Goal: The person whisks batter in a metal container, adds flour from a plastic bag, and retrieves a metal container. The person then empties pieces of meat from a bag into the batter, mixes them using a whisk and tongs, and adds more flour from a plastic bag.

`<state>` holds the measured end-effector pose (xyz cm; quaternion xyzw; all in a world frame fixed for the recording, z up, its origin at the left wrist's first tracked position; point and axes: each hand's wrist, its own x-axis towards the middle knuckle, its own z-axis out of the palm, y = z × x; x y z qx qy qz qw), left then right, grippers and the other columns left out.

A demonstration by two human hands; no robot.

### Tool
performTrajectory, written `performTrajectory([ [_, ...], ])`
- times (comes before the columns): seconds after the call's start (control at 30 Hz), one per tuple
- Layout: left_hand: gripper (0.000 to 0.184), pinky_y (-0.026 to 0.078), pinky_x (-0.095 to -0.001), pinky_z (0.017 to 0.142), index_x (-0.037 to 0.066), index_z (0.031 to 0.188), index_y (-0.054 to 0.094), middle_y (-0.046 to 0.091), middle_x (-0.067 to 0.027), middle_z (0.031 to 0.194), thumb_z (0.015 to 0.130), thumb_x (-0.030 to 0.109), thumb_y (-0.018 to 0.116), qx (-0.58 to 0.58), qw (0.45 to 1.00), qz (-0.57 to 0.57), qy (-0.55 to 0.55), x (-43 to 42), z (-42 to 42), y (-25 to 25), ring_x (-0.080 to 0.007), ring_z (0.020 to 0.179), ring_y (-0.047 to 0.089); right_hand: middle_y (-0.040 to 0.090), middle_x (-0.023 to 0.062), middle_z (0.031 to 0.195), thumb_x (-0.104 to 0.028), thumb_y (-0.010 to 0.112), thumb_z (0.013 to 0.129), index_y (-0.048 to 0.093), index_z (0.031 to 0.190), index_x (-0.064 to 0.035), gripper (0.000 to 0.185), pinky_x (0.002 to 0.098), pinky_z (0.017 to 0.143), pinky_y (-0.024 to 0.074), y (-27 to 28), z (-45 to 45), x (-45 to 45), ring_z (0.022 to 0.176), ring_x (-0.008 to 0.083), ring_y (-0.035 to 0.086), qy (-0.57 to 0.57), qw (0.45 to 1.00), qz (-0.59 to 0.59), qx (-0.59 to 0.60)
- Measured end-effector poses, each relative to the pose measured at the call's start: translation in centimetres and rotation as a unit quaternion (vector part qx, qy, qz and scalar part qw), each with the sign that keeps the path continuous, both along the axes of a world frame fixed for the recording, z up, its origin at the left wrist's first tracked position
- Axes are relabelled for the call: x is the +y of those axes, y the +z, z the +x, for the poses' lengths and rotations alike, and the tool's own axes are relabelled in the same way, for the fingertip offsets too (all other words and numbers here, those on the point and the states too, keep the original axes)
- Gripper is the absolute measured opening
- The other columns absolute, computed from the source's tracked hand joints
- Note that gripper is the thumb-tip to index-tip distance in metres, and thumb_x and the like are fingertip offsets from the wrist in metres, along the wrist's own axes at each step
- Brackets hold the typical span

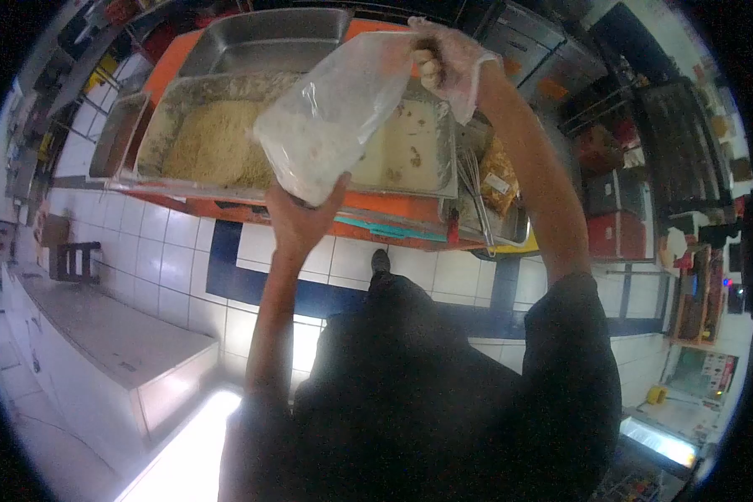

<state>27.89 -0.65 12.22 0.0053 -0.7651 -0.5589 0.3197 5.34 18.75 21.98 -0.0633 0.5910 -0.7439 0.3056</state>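
Observation:
My left hand (301,217) cups the bottom of a clear plastic bag (335,105) with whitish contents, its thumb and fingers pressed against it. Higher up and to the right, my right hand (439,67) is closed on the bag's top; thin clear plastic also covers this hand down to the wrist. The bag hangs tilted between both hands. Under it is a metal tray of tan breading (213,142), like flour or crumbs. Right of that, partly hidden by the bag, is a tray of milky liquid (406,146) with brown bits in it.
Behind the breading stands a deep steel pan (268,42). A whisk (474,188) and a bag of orange food (500,176) lie to the right. The orange counter's front edge (385,203) is close to me. A white cabinet (117,335) stands at the lower left.

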Motion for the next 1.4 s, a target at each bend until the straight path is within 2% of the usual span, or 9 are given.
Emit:
performTrajectory([
  [0.67,0.033,0.056,-0.0384,0.072,-0.004,0.104,0.067,0.072,-0.0211,0.089,0.081,0.018,0.075,-0.222,0.955,-0.197,-0.012,4.5,-13.3,4.7,-0.0318,0.082,0.072,0.066,0.0071,0.086,-0.042,0.053,0.096,0.063,0.100,-0.0022,0.042,0.0314,0.061,0.0513,-21.1,-8.2,10.2,0.068,0.0148,0.061,0.137,0.871,0.358,0.308],
  [0.73,0.032,0.055,-0.0383,0.071,-0.004,0.103,0.067,0.072,-0.0208,0.088,0.081,0.018,0.075,-0.214,0.958,-0.192,-0.010,4.5,-13.1,5.1,-0.0315,0.081,0.072,0.067,0.0126,0.104,-0.037,0.052,0.097,0.062,0.112,-0.0015,0.040,0.0339,0.071,0.0534,-21.7,-8.0,8.4,0.081,0.0179,0.065,0.040,0.977,0.205,0.039],
  [0.87,0.030,0.055,-0.0376,0.068,-0.004,0.100,0.068,0.072,-0.0193,0.085,0.080,0.017,0.077,-0.163,0.941,-0.298,-0.006,4.9,-13.6,5.8,-0.0292,0.077,0.072,0.064,0.0126,0.113,-0.034,0.053,0.098,0.059,0.118,-0.0022,0.038,0.0352,0.081,0.0522,-22.8,-9.9,6.0,0.088,0.0193,0.065,0.057,0.982,0.182,-0.002],
  [0.93,0.029,0.054,-0.0373,0.068,-0.004,0.099,0.068,0.072,-0.0193,0.085,0.080,0.017,0.077,-0.194,0.954,-0.227,-0.014,5.1,-13.8,5.8,-0.0291,0.076,0.072,0.065,0.0113,0.110,-0.032,0.054,0.097,0.060,0.117,-0.0030,0.035,0.0345,0.081,0.0516,-27.1,-13.6,5.1,0.088,0.0207,0.064,0.064,0.882,0.335,0.326],
  [1.03,0.028,0.054,-0.0370,0.068,-0.003,0.097,0.069,0.072,-0.0190,0.084,0.079,0.017,0.077,-0.238,0.962,-0.134,-0.008,4.8,-13.4,4.9,-0.0293,0.075,0.072,0.067,0.0094,0.105,-0.028,0.056,0.097,0.062,0.115,-0.0042,0.031,0.0336,0.081,0.0505,-30.5,-14.7,4.2,0.088,0.0228,0.064,0.069,0.513,0.474,0.712],
  [1.07,0.027,0.054,-0.0370,0.068,-0.003,0.097,0.069,0.072,-0.0187,0.084,0.079,0.017,0.077,-0.236,0.964,-0.121,0.007,4.6,-13.8,4.8,-0.0296,0.075,0.071,0.067,0.0094,0.105,-0.028,0.056,0.097,0.062,0.115,-0.0042,0.031,0.0336,0.081,0.0505,-30.3,-15.2,3.9,0.088,0.0228,0.064,0.069,0.510,0.473,0.715],
  [1.1,0.027,0.054,-0.0370,0.068,-0.003,0.097,0.069,0.072,-0.0187,0.084,0.079,0.017,0.077,-0.236,0.965,-0.118,0.011,4.5,-14.0,4.7,-0.0296,0.075,0.071,0.067,0.0095,0.101,-0.024,0.056,0.096,0.062,0.113,-0.0035,0.028,0.0342,0.079,0.0499,-25.4,-13.2,3.2,0.087,0.0221,0.063,0.089,0.688,0.474,0.543],
  [1.17,0.026,0.054,-0.0375,0.069,-0.003,0.095,0.070,0.072,-0.0184,0.083,0.079,0.016,0.076,-0.195,0.965,-0.173,0.003,4.5,-13.9,4.4,-0.0314,0.075,0.071,0.067,0.0097,0.097,-0.021,0.056,0.096,0.063,0.111,-0.0028,0.025,0.0348,0.077,0.0493,-22.7,-10.7,2.1,0.085,0.0214,0.062,0.108,0.823,0.446,0.335],
  [1.4,0.037,0.054,-0.0385,0.074,-0.004,0.104,0.067,0.071,-0.0218,0.090,0.077,0.019,0.077,-0.160,0.969,-0.190,-0.010,5.0,-15.8,-0.2,-0.0336,0.085,0.071,0.066,0.0117,0.107,-0.021,0.056,0.094,0.060,0.123,-0.0050,0.033,0.0374,0.085,0.0487,-24.3,-8.9,0.5,0.098,0.0241,0.062,-0.036,0.927,0.218,0.303],
])
